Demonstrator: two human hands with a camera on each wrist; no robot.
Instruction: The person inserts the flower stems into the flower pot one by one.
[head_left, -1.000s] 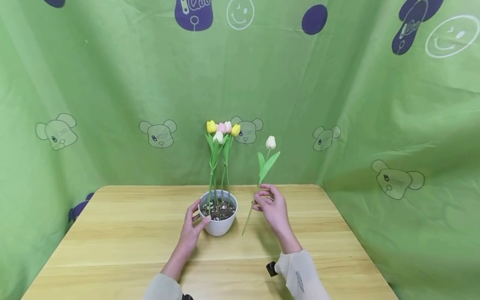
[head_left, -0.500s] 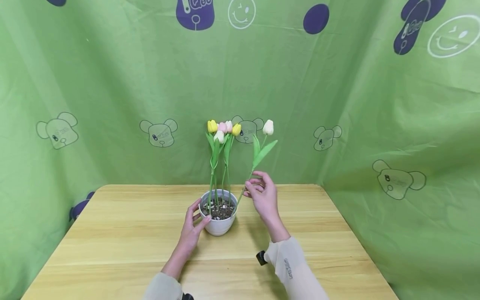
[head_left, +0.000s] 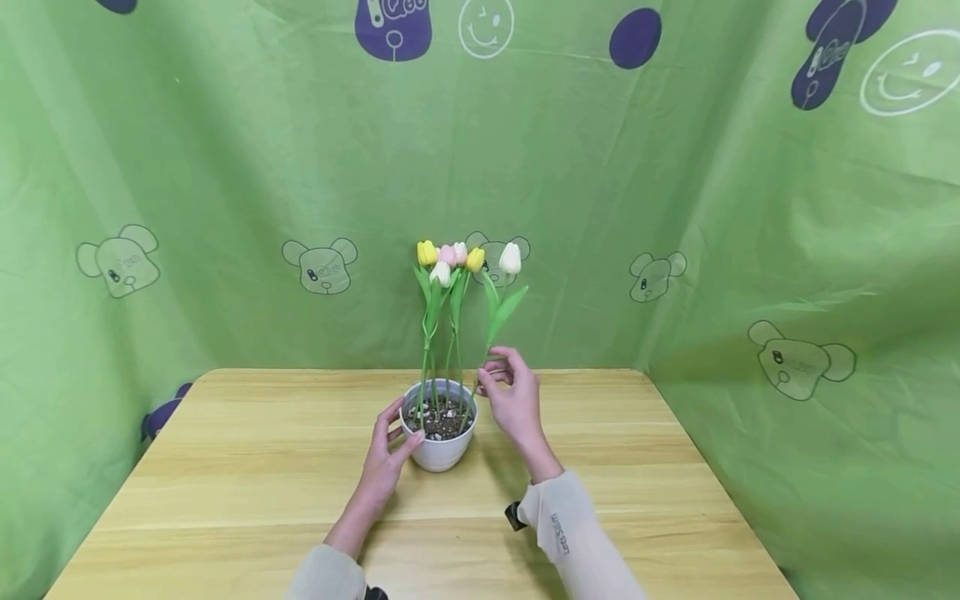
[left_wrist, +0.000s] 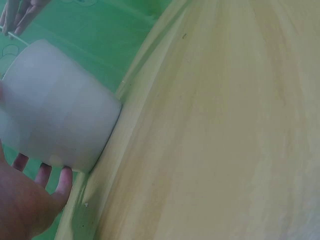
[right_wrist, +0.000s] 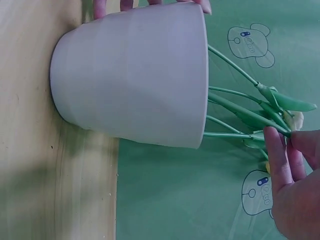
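My left hand point(head_left: 384, 460) grips the left side of a white flowerpot point(head_left: 438, 457), thumb on its rim. In the left wrist view its fingers curve against the wall of the pot point(left_wrist: 57, 102). A white artificial tulip point(head_left: 510, 258) is pinched at the stem by my right hand point(head_left: 516, 400). Its stem leans right, with the lower end inside the pot at the right edge of the soil point(head_left: 442, 425); whether it enters the soil I cannot tell. In the right wrist view, thumb and fingertips of the right hand point(right_wrist: 300, 185) meet on the stem.
Several other tulips stand upright in the pot, among them a yellow tulip point(head_left: 427, 253), a pink tulip point(head_left: 447, 255) and a second white tulip point(head_left: 440, 275). The pot stands on a wooden table point(head_left: 600, 450). A green printed curtain point(head_left: 555, 167) surrounds the table's back and sides.
My right hand has moved left with the white tulip, first rising. The stem's lower end has passed from beside the pot to inside its rim. The left hand stays on the pot.
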